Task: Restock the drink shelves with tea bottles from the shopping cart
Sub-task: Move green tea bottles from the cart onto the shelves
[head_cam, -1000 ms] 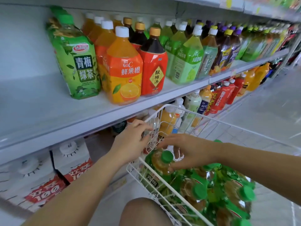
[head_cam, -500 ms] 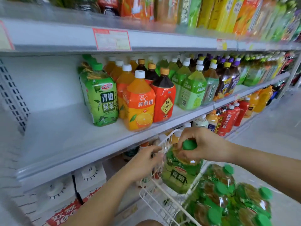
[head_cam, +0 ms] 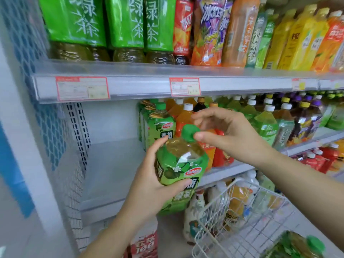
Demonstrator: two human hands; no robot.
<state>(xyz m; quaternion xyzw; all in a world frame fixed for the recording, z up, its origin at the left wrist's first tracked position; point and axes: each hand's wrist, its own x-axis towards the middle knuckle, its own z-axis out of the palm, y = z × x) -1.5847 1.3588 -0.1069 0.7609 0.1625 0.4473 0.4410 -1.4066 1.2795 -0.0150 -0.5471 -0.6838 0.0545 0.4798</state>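
Observation:
A green tea bottle (head_cam: 183, 161) with a green cap and green label hangs in front of the middle shelf (head_cam: 111, 164). My left hand (head_cam: 149, 185) grips its body from the left side. My right hand (head_cam: 229, 135) hovers at the cap; the thumb touches the cap's edge and the fingers are spread loosely above it. Matching green tea bottles (head_cam: 160, 123) stand on the shelf just behind. The white wire shopping cart (head_cam: 242, 185) is at the lower right, with more green-capped tea bottles (head_cam: 297, 246) in it.
The middle shelf's left part is bare beside a perforated side panel (head_cam: 78, 127). Orange, red and green drink bottles (head_cam: 264, 125) fill the shelf to the right. The upper shelf (head_cam: 141, 84) with price tags overhangs. Cartons (head_cam: 145, 244) and bottles stand on the bottom shelf.
The bottle came up out of the cart to the middle shelf's height. My left hand left the cart rim and took the bottle's body. My right hand's grip on the cap has loosened.

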